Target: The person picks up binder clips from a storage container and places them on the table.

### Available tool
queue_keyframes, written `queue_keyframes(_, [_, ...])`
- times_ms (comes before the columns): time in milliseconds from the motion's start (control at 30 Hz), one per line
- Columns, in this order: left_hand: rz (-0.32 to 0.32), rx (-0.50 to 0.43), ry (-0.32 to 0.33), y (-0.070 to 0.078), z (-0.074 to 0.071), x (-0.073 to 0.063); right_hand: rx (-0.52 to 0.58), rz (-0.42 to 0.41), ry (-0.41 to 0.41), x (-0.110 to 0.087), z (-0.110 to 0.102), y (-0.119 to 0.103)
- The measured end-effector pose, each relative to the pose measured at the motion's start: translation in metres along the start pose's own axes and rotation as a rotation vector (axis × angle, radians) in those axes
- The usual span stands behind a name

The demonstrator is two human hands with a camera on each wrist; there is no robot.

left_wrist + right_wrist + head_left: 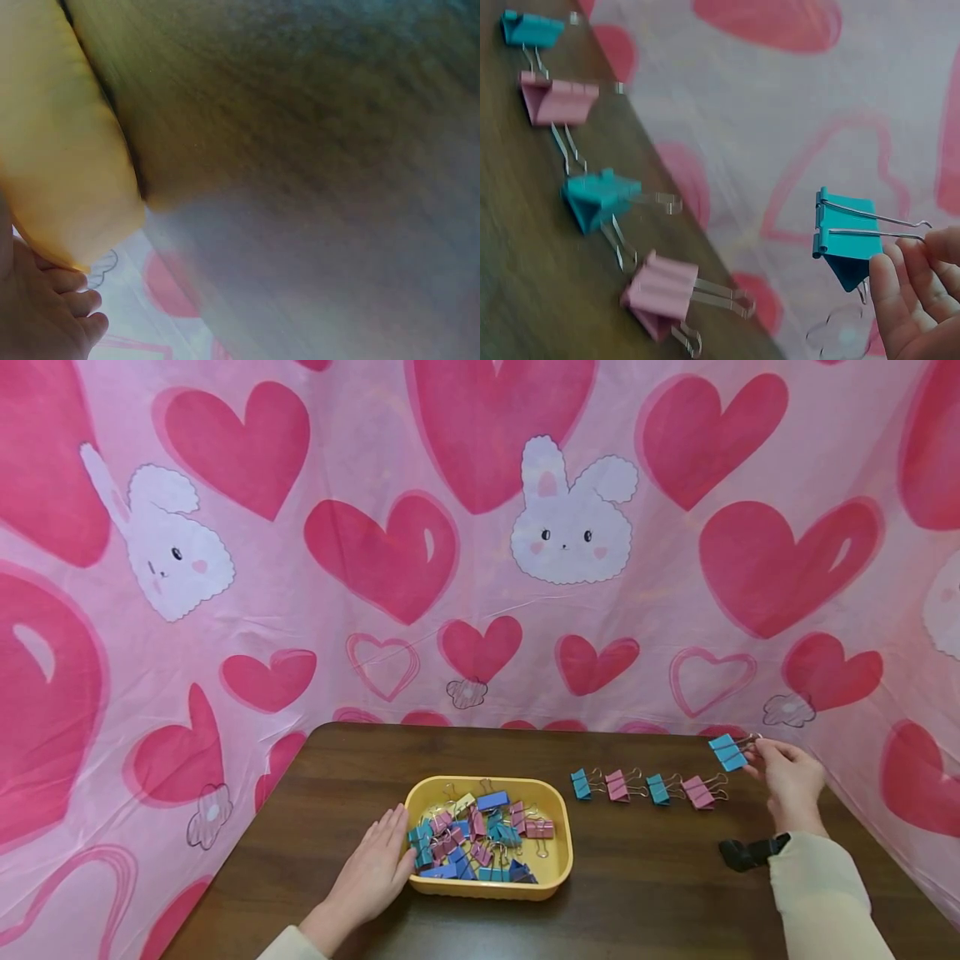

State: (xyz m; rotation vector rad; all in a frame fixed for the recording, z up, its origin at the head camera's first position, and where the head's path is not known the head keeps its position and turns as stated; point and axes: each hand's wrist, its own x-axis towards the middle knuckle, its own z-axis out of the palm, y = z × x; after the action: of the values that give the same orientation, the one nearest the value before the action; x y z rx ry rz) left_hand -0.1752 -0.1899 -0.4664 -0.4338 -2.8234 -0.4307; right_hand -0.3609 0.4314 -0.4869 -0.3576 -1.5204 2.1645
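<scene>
Reaching the right arm far out to the right, with a pale sleeve and a black strap at the wrist. Pinching a blue-green clip by its wire loops in the right hand, between thumb and fingers. Holding it up in the air, tipped, with the coloured part pointing left, away from the palm. Close by, near the right end of a row of four clips on the brown tabletop, going blue-green, pink, blue-green, pink. Reaching the left arm forward too, with the left hand resting on the left side of a yellow tub, fingers out long and side by side, touching the rim. Inside the tub, piled up with more clips in pink, blue, blue-green and yellow.
</scene>
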Motion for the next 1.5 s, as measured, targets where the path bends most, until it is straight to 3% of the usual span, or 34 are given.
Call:
queue_keyframes(133, [0.002,0.004,0.001,0.001,-0.001,0.000,0.041,0.009,0.069,0.012,-0.023,0.012])
queue_keyframes(300, [0.009,0.008,0.012,0.001,-0.002,0.000,0.067,0.065,0.140,0.003,-0.030,0.016])
queue_keyframes(400, [0.001,0.005,-0.002,0.002,-0.003,0.000,0.048,0.090,0.171,-0.012,-0.026,0.014])
queue_keyframes(633, [-0.005,0.003,-0.016,0.002,-0.004,0.000,-0.071,0.238,0.208,-0.070,0.007,-0.022])
queue_keyframes(767, [-0.008,0.005,-0.024,0.001,-0.003,0.001,-0.132,0.272,0.214,-0.090,0.016,-0.031])
queue_keyframes(1067, [-0.006,0.008,-0.022,0.001,-0.001,0.001,-0.192,0.278,0.206,-0.090,0.017,-0.030])
queue_keyframes(1267, [-0.014,0.004,-0.035,0.001,-0.002,0.001,-0.122,0.317,0.187,-0.089,0.013,-0.029])
queue_keyframes(1500, [-0.013,0.005,-0.027,0.001,-0.001,0.000,-0.089,0.279,0.134,-0.091,0.012,-0.027])
